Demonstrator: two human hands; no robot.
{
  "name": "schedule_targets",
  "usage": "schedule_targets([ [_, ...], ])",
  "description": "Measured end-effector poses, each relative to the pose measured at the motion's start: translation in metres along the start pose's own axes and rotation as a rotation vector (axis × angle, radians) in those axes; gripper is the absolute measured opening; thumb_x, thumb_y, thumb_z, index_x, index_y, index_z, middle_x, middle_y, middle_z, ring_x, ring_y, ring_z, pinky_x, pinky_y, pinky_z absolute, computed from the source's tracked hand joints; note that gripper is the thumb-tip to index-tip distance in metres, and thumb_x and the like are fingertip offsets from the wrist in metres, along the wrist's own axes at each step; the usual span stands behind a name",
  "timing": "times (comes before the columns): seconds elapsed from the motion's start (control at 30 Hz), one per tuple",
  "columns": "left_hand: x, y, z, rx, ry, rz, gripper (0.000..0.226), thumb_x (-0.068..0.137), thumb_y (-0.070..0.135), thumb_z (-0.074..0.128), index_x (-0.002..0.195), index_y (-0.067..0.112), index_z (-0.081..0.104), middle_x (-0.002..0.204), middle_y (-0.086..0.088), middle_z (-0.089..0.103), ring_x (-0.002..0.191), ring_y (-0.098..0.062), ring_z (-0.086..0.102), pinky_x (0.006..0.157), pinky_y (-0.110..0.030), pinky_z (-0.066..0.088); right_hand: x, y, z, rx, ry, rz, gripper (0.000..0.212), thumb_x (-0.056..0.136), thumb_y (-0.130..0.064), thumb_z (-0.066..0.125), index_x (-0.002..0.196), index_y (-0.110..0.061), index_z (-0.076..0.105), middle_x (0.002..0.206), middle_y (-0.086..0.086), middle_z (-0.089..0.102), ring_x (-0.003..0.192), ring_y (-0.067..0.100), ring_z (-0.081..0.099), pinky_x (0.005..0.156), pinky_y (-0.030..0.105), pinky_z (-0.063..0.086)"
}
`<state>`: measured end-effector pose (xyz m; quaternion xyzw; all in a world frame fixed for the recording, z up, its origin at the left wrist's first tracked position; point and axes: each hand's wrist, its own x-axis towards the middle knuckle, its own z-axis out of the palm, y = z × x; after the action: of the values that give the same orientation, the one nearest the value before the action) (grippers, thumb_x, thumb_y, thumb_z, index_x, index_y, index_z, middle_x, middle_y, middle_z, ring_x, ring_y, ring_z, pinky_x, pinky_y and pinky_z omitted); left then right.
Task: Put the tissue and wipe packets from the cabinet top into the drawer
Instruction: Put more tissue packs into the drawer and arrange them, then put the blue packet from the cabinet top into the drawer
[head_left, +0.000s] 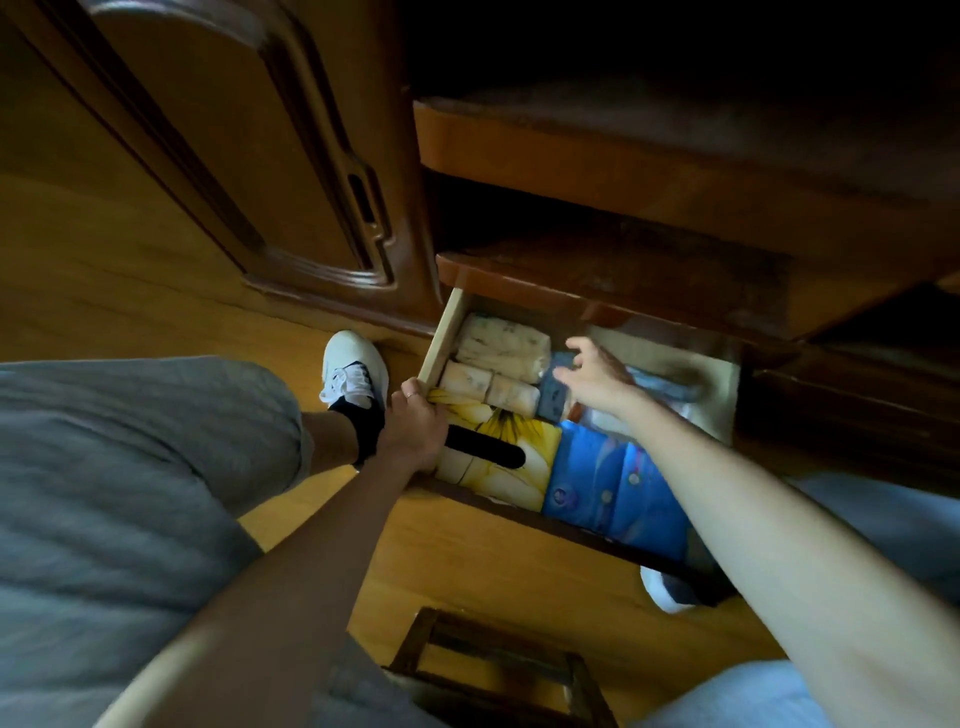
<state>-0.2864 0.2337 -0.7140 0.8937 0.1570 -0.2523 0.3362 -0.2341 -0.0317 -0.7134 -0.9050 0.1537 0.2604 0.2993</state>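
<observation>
Now left hand (413, 431) grips drawer (441, 338) edge; right hand (592, 376) hovers open-fingered inside.

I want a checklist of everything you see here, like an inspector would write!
Surface: cabinet top, dark wood, no packets seen on it.
Job's things: open drawer holds pale tissue packets, a yellow packet, blue packets.
Clutter: nothing seen.
Hands: left hand grips the drawer's left front corner; right hand reaches over the packets, fingers spread, blurred, holding nothing.
Cables: nothing seen.
Surroundings: wooden floor, cupboard door, white shoe, grey trousers, a wooden frame on the floor.
</observation>
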Motion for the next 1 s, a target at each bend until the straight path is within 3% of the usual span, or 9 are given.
schedule_targets([
  [0.07,-0.001,0.008,-0.012,0.046,-0.077,-0.023,0.053,0.099,0.034,0.051,0.144,0.011,0.037,0.14,-0.017,0.043,0.126,-0.039,0.048,0.1,-0.046,0.045,-0.027,0.015,-0.021,-0.016,-0.009,-0.021,0.062,0.098,-0.038,0.059,0.153,-0.025,0.035,0.148,0.01,0.048,0.125,0.03,0.056,0.103,0.045,0.048],
  [0.2,-0.022,0.043,-0.039,0.181,-0.002,0.155,0.066,0.097,0.032,0.055,0.154,0.016,0.026,0.146,-0.016,0.037,0.13,-0.041,0.046,0.1,-0.047,0.044,-0.082,0.043,-0.062,-0.008,0.088,0.016,0.06,0.098,-0.039,0.06,0.152,-0.026,0.037,0.148,0.007,0.048,0.109,0.023,0.059,0.095,0.036,0.048],
  [0.33,-0.069,0.112,-0.066,0.243,-0.012,0.437,0.053,0.098,0.028,0.054,0.149,0.021,0.042,0.145,-0.007,0.049,0.13,-0.032,0.052,0.102,-0.044,0.046,-0.141,0.049,-0.116,0.079,0.093,-0.042,0.044,0.095,-0.029,0.068,0.137,-0.023,0.059,0.133,0.003,0.064,0.116,0.017,0.063,0.09,0.028,0.048],
  [0.43,-0.116,0.179,-0.099,0.289,0.077,0.723,0.032,0.097,0.035,0.053,0.128,0.039,0.062,0.107,0.013,0.071,0.105,-0.018,0.067,0.081,-0.032,0.052,-0.19,0.022,-0.177,0.097,0.261,-0.228,0.024,0.096,-0.026,0.067,0.12,-0.031,0.069,0.112,-0.01,0.072,0.104,0.009,0.068,0.089,0.028,0.051],
  [0.5,-0.145,0.224,-0.129,0.291,0.242,0.92,0.022,0.098,0.038,0.053,0.114,0.043,0.067,0.081,0.02,0.065,0.081,-0.008,0.068,0.064,-0.026,0.048,-0.22,-0.006,-0.22,0.108,0.389,-0.355,0.02,0.097,-0.03,0.067,0.115,-0.038,0.071,0.102,-0.02,0.073,0.092,-0.003,0.067,0.084,0.024,0.052],
  [0.63,-0.185,0.308,-0.189,0.282,0.479,1.17,0.018,0.099,0.038,0.053,0.107,0.044,0.068,0.073,0.022,0.064,0.062,0.004,0.059,0.049,-0.017,0.041,-0.267,-0.05,-0.299,0.037,0.561,-0.547,0.019,0.096,-0.039,0.064,0.113,-0.044,0.07,0.103,-0.033,0.068,0.095,-0.009,0.063,0.076,0.014,0.046],
  [0.77,-0.18,0.384,-0.223,0.265,0.56,1.209,0.019,0.095,0.031,0.058,0.106,0.037,0.072,0.093,0.017,0.065,0.091,-0.012,0.064,0.068,-0.028,0.047,-0.264,-0.072,-0.368,-0.115,0.773,-0.596,0.022,0.095,-0.038,0.062,0.116,-0.044,0.067,0.103,-0.03,0.062,0.099,-0.005,0.058,0.078,0.025,0.047],
  [0.9,-0.139,0.442,-0.234,0.377,0.536,1.117,0.027,0.094,0.029,0.058,0.118,0.032,0.069,0.12,0.004,0.064,0.116,-0.021,0.058,0.087,-0.036,0.049,-0.222,-0.081,-0.421,-0.299,0.76,-0.4,0.034,0.1,-0.043,0.055,0.132,-0.036,0.061,0.136,-0.013,0.058,0.127,0.015,0.051,0.094,0.035,0.045],
  [1.0,-0.096,0.476,-0.231,0.449,0.53,1.04,0.034,0.093,0.029,0.058,0.126,0.031,0.065,0.132,0.001,0.059,0.124,-0.023,0.051,0.094,-0.039,0.047,-0.189,-0.091,-0.442,-0.495,0.865,-0.342,0.034,0.097,-0.059,0.047,0.102,-0.036,0.072,0.102,-0.012,0.07,0.095,0.015,0.064,0.073,0.035,0.05],
])
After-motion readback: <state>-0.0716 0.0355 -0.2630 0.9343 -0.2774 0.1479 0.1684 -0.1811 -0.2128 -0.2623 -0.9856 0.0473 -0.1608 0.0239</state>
